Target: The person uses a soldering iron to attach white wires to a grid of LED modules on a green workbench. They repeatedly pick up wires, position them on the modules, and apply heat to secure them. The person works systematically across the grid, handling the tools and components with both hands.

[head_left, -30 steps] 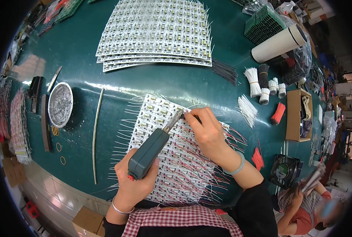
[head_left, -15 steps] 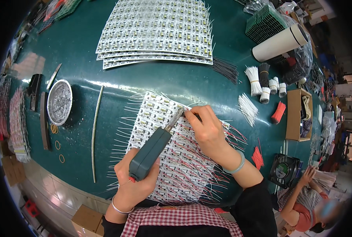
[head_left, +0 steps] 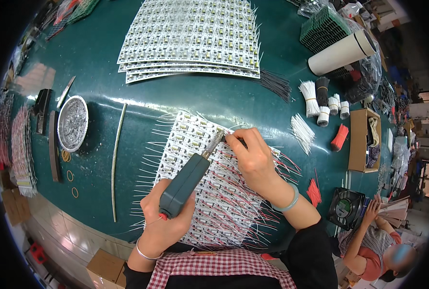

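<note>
My left hand [head_left: 162,222] grips a grey-green soldering iron [head_left: 185,182] whose metal tip [head_left: 216,140] touches a white panel of small circuit boards [head_left: 190,144] lying on the dark green table [head_left: 185,103]. My right hand [head_left: 254,155] pinches a thin wire at the tip, on the panel's upper right part. White wire ends stick out of the panel's left side, red ones [head_left: 287,164] out of its right side.
A stack of similar panels [head_left: 190,41] lies at the far side. A round foil dish [head_left: 73,122] and a long thin rod [head_left: 116,159] lie left. Bundles of white wires [head_left: 311,98], red wires [head_left: 340,137], a cardboard box [head_left: 364,139] and a white roll [head_left: 342,52] are right. Another person [head_left: 373,241] sits lower right.
Both hands stay at the same spot on the panel; the soldering iron tip and the right fingers shift only slightly. The person at lower right has moved a hand.
</note>
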Available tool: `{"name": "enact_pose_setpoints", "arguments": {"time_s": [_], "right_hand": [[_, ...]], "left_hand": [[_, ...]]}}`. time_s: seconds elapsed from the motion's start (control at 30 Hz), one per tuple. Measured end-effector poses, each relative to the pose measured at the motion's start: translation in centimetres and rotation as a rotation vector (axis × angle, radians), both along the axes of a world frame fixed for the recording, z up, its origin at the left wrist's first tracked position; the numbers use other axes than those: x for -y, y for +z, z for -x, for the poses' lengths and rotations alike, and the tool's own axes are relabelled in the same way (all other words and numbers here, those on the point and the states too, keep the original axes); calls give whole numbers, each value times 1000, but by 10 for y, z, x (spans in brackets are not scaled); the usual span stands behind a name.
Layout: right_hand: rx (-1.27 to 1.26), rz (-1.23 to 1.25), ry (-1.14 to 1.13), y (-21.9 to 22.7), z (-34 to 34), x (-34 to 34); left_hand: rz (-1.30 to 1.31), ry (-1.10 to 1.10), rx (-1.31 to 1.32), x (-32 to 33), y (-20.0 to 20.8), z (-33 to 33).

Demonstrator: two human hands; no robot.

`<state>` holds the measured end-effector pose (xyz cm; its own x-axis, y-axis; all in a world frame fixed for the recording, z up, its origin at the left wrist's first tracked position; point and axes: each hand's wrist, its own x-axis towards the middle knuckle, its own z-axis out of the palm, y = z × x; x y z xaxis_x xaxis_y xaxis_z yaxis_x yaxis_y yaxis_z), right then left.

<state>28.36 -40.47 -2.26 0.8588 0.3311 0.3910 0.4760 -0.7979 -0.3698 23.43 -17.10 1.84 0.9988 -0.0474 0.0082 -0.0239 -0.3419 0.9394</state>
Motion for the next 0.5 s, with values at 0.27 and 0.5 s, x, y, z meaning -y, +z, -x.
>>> {"name": "enact_pose_setpoints", "arguments": {"time_s": [0.27,0.5], "right_hand": [[5,-4,-2,-1,0,0],[13,-5,0,-1,0,1]], "left_hand": [[-40,-35,-82,-1,6,-2],[-57,11,96,-6,18,2]]}}
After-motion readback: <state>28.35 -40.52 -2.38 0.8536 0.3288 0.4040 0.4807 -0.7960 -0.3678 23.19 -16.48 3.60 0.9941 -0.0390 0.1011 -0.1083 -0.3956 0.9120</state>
